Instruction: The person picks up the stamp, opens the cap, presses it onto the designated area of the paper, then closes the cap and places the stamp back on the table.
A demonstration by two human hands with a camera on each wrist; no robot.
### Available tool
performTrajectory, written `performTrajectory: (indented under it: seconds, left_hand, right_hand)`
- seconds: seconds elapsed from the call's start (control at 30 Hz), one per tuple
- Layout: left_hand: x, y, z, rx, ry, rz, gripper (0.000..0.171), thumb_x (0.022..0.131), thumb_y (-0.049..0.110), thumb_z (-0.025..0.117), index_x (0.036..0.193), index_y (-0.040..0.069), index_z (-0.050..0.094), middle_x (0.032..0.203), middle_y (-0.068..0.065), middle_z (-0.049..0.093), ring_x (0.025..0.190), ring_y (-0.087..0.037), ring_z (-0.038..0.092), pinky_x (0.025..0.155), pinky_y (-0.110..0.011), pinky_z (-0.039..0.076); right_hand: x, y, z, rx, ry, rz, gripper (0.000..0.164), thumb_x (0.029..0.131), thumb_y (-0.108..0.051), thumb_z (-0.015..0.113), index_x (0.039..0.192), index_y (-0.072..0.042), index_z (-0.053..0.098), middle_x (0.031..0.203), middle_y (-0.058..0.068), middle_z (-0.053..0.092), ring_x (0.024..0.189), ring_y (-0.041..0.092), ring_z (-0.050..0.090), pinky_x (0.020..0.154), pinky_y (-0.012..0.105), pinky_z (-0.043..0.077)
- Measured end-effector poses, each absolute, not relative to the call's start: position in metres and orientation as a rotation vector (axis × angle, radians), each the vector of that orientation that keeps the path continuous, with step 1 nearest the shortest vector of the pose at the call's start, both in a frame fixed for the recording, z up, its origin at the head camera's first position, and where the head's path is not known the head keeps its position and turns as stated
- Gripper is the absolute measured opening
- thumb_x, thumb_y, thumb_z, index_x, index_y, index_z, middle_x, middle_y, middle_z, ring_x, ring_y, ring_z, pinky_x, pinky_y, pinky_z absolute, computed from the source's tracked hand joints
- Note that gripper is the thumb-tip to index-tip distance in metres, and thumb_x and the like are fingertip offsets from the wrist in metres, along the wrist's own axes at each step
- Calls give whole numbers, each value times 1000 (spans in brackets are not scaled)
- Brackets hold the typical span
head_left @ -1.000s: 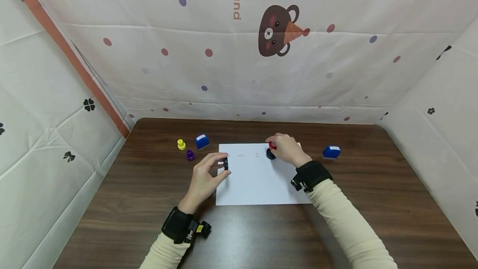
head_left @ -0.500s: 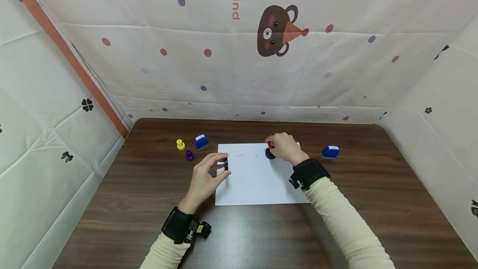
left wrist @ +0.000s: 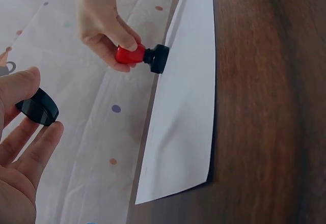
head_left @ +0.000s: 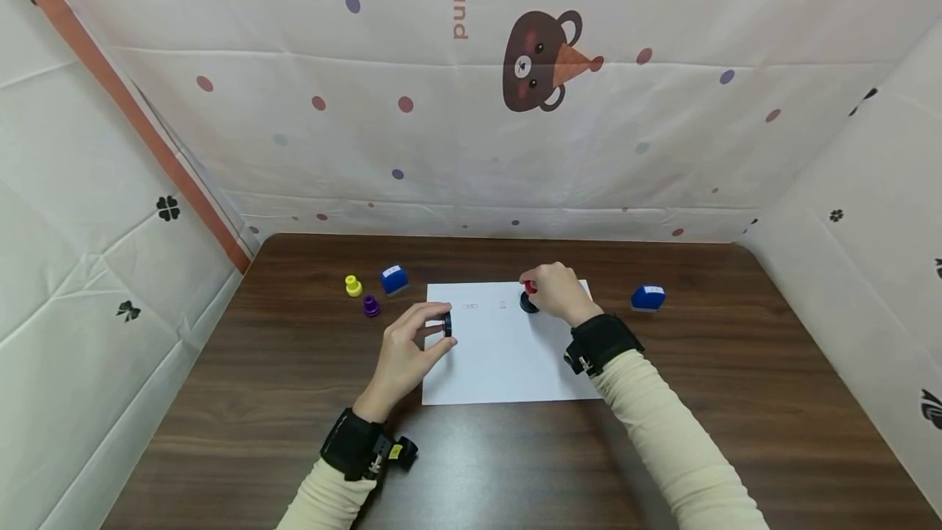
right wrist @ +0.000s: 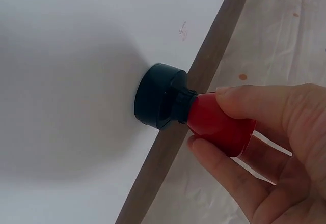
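Observation:
My right hand grips the red handle of a stamp between thumb and fingers. The stamp's round black base stands flat on a white sheet of paper, near its far edge. Two small rows of faint reddish print show on the paper beside the stamp. My left hand pinches a round black cap on its edge, thumb on one side and fingers on the other. The cap is held up over the paper's left edge, apart from the stamp.
Left of the paper stand a small yellow stamp-like piece, a purple one and a blue block with a white label. Another blue block lies to the right. A patterned cloth hangs behind the brown table.
The head view has shifted slightly, so the scene slides a little to the left. Both hands keep their holds, and the stamp stays at the same spot on the paper.

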State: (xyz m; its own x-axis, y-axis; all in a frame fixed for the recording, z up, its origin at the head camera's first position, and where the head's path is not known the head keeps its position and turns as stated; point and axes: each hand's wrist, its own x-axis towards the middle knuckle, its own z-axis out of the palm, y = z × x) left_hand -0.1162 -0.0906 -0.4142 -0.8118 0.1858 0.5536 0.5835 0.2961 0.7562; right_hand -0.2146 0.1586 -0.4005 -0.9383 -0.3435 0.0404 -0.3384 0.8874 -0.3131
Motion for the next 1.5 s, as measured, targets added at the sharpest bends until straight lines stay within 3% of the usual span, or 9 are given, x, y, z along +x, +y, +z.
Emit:
performTrajectory:
  seconds: [0.37, 1.5]
  left_hand:
    - [-116, -88, -413, -683, -2219, -1518, 43, 70, -8, 73, 111, -2, 60, 107, -19, 60, 91, -30, 64, 74, -36, 56]
    - [-117, -88, -415, -693, -2197, -1532, 43, 70, -10, 73, 110, -4, 60, 107, -20, 60, 92, -32, 64, 74, -41, 56]
  right_hand:
    - [-213, 158, -399, -550, 3043, -504, 24, 80, -4, 65, 103, -5, 70, 100, 17, 67, 83, 26, 62, 75, 40, 55]
    - [-210, 158, -408, -538, 3083, -586, 25, 80, -1, 64, 104, -4, 69, 103, 17, 66, 85, 26, 60, 78, 40, 55]
